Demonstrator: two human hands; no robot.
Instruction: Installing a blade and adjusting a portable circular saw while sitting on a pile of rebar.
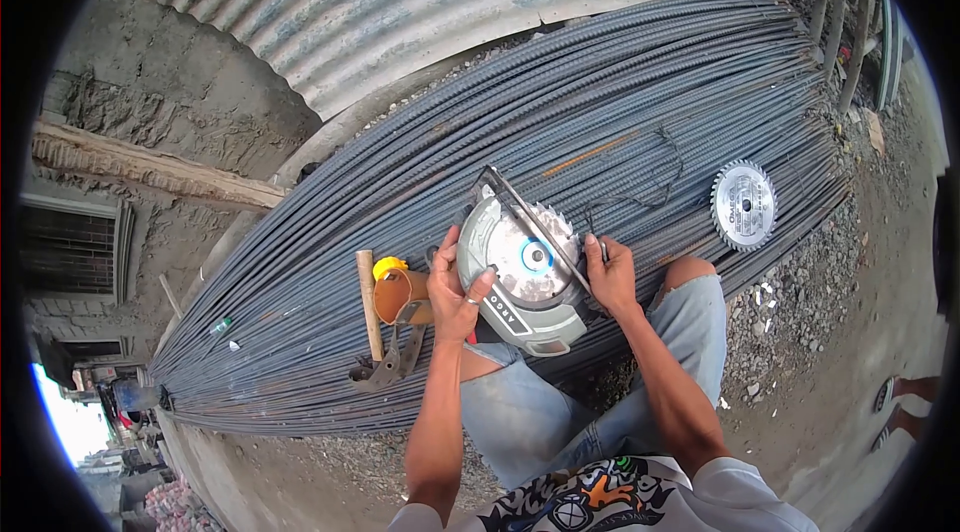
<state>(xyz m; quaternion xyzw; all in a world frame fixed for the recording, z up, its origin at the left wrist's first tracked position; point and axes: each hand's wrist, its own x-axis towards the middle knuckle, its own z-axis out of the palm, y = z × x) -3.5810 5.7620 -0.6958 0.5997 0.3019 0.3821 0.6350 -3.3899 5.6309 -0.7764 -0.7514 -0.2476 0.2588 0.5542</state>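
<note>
A grey circular saw (530,332) rests tilted across my lap, its toothed blade (515,247) facing up, with a blue ring around the centre bolt. My left hand (458,287) grips the saw's housing from the left, the thumb on top. At the right edge of the saw's metal base plate (545,232), my right hand (610,277) is closed, fingers pinched together. A small dark bit shows at its fingertips, too small to name. Apart from the saw, a second toothed saw blade (744,206) lies flat on the bundled steel bars (400,222) to the right.
Left of my knee lie a tool belt (395,362), a hammer with a wooden handle (370,302) and a yellow tape measure (389,268). Thin dark wire (650,197) loops over the bars. Corrugated sheet (420,12) stands behind; gravel (800,317) borders the right. Another person's feet (890,412) show at far right.
</note>
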